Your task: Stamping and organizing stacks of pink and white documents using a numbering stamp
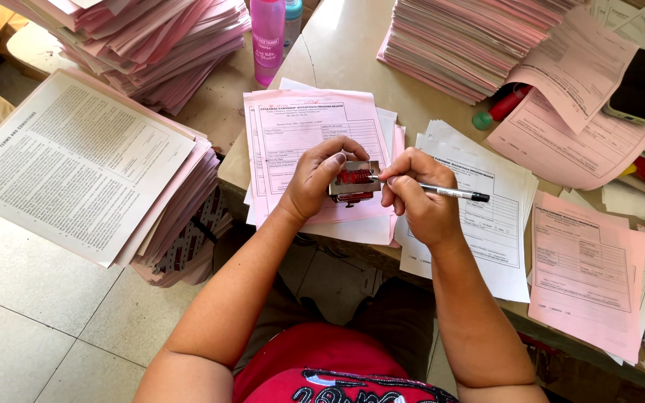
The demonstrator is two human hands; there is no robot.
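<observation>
over the desk's near edge, between the two hands, sits a stamp (354, 181), a small metal-framed block with a red inked face turned up, held just above a pink form (304, 134). the left hand (316, 179) curls around the stamp's left side, thumb and fingers pinching its frame. the right hand (418, 195) touches the stamp's right edge with its fingertips while gripping a pen (453, 192) that points right, its dark cap over a white form (490, 216). the pink form lies on top of a few white sheets at the desk (345, 45) edge. to the right lie more pink forms (584, 276), some hanging past the desk edge. farther back stand a pink stack (449, 45) and, on loose pink sheets at the far right, a dark phone (634, 86); a red marker (505, 104) with a green cap pokes out from under those sheets. a pink bottle (267, 37) stands behind the form. at left, a tall pile (83, 164) topped by a white printed sheet rests beside the desk, with another pink heap (151, 37) behind it. below is a tiled floor (31, 328).
</observation>
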